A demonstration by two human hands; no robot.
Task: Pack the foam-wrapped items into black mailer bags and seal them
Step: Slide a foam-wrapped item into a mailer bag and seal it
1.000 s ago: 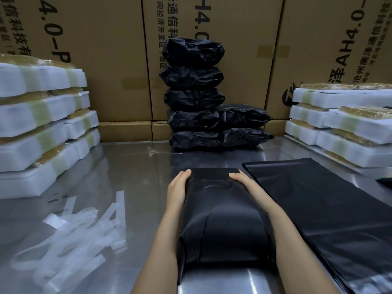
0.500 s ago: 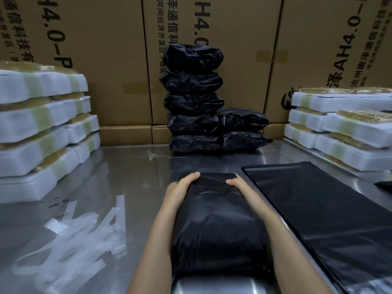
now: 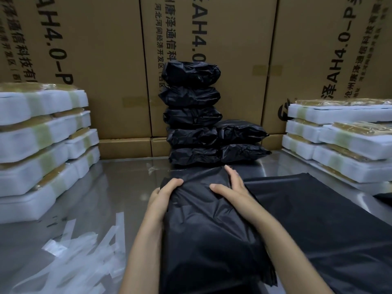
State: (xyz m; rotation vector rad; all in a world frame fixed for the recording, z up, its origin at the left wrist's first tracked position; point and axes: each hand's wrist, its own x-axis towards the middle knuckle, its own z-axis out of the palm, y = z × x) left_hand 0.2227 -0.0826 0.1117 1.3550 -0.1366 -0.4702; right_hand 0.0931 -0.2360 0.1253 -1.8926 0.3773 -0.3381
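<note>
A filled black mailer bag [image 3: 207, 234] lies lengthwise in front of me on the metal table [image 3: 118, 192]. My left hand [image 3: 164, 195] grips its far left corner, thumb on top. My right hand [image 3: 230, 187] lies flat on the folded far flap, fingers spread and pressing down. Flat empty black mailer bags [image 3: 322, 219] lie to the right of it. Sealed black packages [image 3: 196, 115] are stacked at the back centre. White foam-wrapped items stand in stacks at the left [image 3: 40, 149] and at the right [image 3: 343, 136].
Clear peeled-off strips [image 3: 80, 257] litter the table at the near left. Large cardboard boxes [image 3: 101, 60] form a wall behind everything. Bare table shows between the left stack and the bag.
Both hands have moved forward along the bag's far end. The right hand has gone from gripping the edge to lying flat on the flap. The flap now lies folded over.
</note>
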